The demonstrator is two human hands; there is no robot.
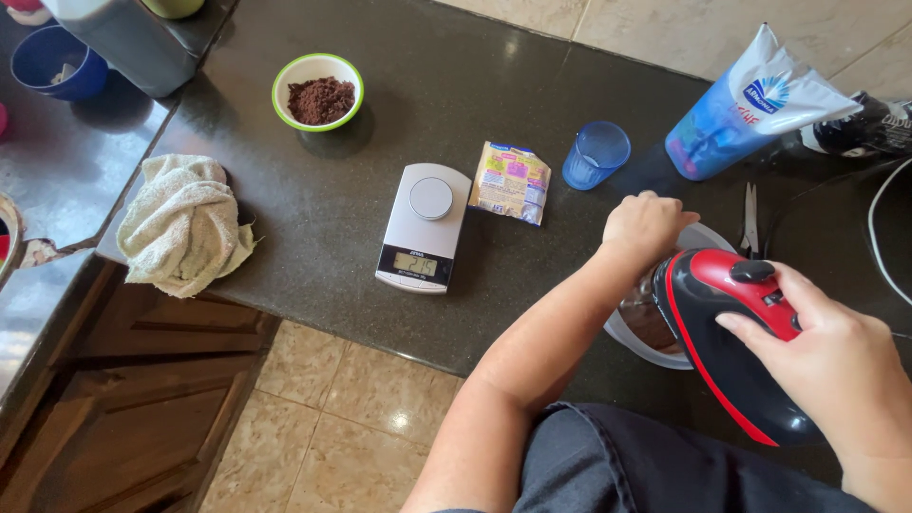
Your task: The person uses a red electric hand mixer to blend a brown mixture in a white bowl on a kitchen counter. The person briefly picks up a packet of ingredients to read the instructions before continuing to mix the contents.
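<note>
Home kitchen: dark stone counter (399, 85), kitchen scale (424, 228) (hand mixer (731, 332) too).

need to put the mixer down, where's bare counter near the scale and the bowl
Bare dark counter lies between the crumpled towel and the scale, and behind the scale up to the green-rimmed bowl. It is crowded around the white bowl: blue cup, pouch, scissors.

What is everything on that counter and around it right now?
hand mixer: 1, red and black, over the bowl
mixing bowl: 1, white, under the mixer
kitchen scale: 1, white, counter middle
small bowl: 1, green-rimmed, brown powder inside
sachet: 1, yellowish, beside the scale
cup: 1, clear blue
pouch: 1, white and blue, lying down
towel: 1, cream, counter edge
blue bowl: 1, far left
left hand: on the bowl's rim
right hand: gripping the mixer
</note>
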